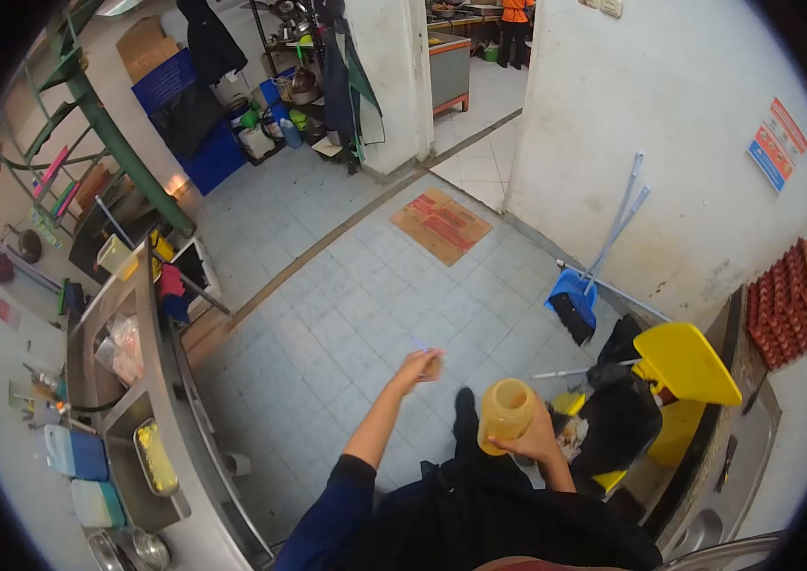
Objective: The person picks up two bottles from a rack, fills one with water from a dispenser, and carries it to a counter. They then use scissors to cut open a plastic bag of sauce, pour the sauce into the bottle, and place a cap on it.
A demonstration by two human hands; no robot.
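Observation:
My right hand (534,441) is wrapped around a yellowish, translucent plastic jar (506,407), held in front of my body with its round mouth facing up. Out ahead over the tiled floor, my left hand (418,369) has its fingers drawn together. A faint purplish-white bit shows at those fingertips, too small and blurred to name. Right of the jar stands a yellow trash bin (681,433) lined with a black bag (620,423). Its yellow lid (687,364) is raised, and some waste shows inside.
A blue dustpan and brush (574,300) lean by the right wall. Cardboard (441,225) lies flat near the doorway. On the left runs a metal sink counter (184,476) with a tray of yellow food (156,457). Red egg trays (788,305) stand at right. A person (515,29) is in the far room.

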